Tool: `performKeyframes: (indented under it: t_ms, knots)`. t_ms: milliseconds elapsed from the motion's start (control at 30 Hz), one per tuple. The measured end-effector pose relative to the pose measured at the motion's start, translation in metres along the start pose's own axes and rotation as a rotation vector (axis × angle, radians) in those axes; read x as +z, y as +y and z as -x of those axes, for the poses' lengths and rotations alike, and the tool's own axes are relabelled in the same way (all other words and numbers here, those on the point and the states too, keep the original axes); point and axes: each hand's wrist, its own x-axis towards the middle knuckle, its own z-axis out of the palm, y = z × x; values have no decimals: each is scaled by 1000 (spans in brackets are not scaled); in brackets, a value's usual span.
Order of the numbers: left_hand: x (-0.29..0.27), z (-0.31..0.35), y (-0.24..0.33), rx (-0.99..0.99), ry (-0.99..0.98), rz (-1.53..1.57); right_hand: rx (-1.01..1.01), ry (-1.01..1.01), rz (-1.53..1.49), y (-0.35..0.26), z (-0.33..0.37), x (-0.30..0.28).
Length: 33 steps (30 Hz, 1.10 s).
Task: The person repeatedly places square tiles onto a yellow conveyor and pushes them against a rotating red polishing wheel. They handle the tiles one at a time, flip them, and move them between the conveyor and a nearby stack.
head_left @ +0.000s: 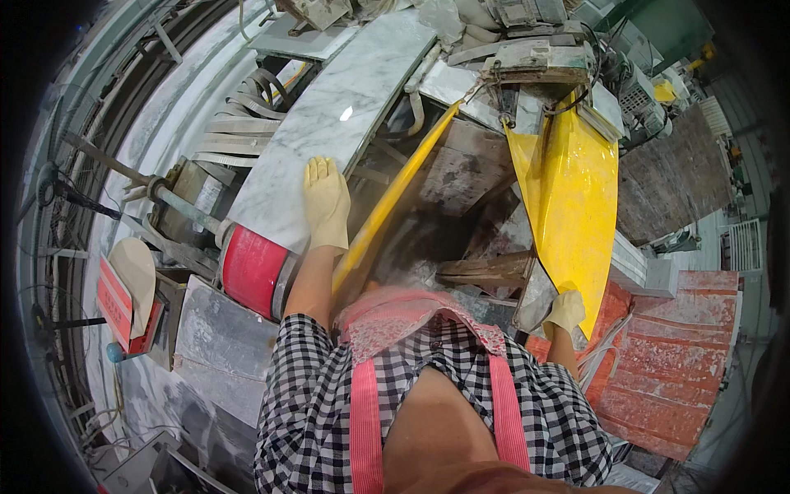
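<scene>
My left hand (327, 206), in a cream rubber glove, lies flat with its fingers stretched out on a long white marble slab (317, 132) with grey veins. The slab runs away from me to the upper left. At my right side, my right hand (566, 311), gloved the same way, is closed by the lower edge of a yellow plastic sheet (576, 210). A pale grey lump (535, 308) shows beside its fingers; what the hand grips is partly hidden. The yellow sheet hangs from a clamped bar above, and a narrow yellow strip (395, 198) slants between slab and sheet.
A red roller (255, 272) on a metal shaft stands at the slab's near left end. Curved metal strips (243, 128) lie along its far left side. Dusty wooden boards (461, 169) fill the middle. A worn red panel (671, 362) stands at right, a grey box (226, 337) at left.
</scene>
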Motion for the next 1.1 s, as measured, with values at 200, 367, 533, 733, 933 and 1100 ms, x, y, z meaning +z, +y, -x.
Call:
performKeyframes:
  t_ms: [200,367,533,733,933,1100]
  knots:
    - [0,0,0,15,10,-17,6,32,-17,2,-3,8]
    - [-1,0,0,24,37,-10,12,34,-15,6,-8,20]
    - [2,0,-2,46,67,-1,-19,72,16,6,-6,20]
    - [3,0,-2,32,32,0,-41,96,0,5,-2,13]
    - [0,0,0,26,38,-15,-37,91,8,3,-3,11]
    - [1,0,-1,9,-1,-32,-39,69,4,2,-1,6]
